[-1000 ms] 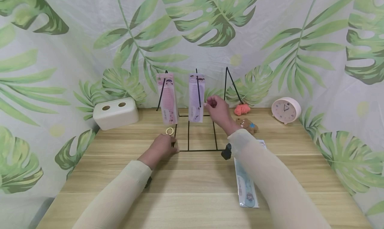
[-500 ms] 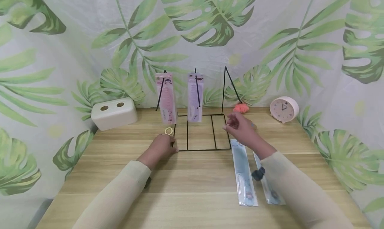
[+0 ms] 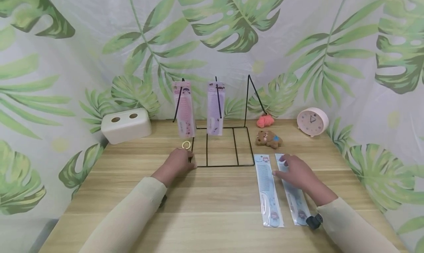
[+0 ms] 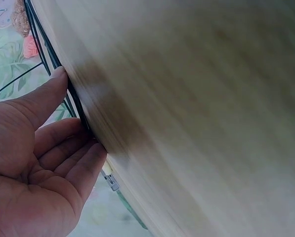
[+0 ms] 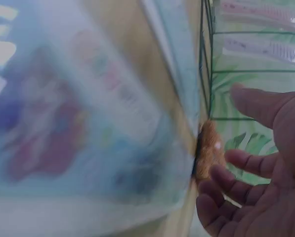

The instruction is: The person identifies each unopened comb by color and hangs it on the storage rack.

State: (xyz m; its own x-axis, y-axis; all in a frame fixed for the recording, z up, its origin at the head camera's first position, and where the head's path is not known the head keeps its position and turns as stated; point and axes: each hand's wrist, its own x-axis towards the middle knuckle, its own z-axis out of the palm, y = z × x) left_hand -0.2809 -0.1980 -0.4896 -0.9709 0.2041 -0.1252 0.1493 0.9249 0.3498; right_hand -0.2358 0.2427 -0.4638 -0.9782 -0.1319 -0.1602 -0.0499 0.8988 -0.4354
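Observation:
My left hand point(image 3: 177, 161) grips the front left corner of a black wire display rack point(image 3: 207, 150); thumb and fingers meet the wire in the left wrist view. A packaged pink comb point(image 3: 185, 116) and a packaged purple comb point(image 3: 213, 105) hang from two of its hooks, while the right hook is bare. On the table lie two packaged light-blue combs, one nearer the rack point(image 3: 267, 190) and one farther right point(image 3: 297, 203). My right hand point(image 3: 298, 174) hovers over the right one, fingers loosely bent and holding nothing; in the right wrist view that packet point(image 5: 63, 128) looks blurred.
Behind the combs lies a brown toy bear point(image 3: 267, 139), with a coral yarn bundle point(image 3: 265, 120) farther back. A pink clock point(image 3: 312, 122) stands back right, a white two-holed box point(image 3: 126, 126) back left. Pale yellow rings point(image 3: 186, 145) lie beside my left hand.
My right hand has moved from beside the hanging purple comb, right and toward me, to above the right blue comb. My left hand has stayed at the rack's corner.

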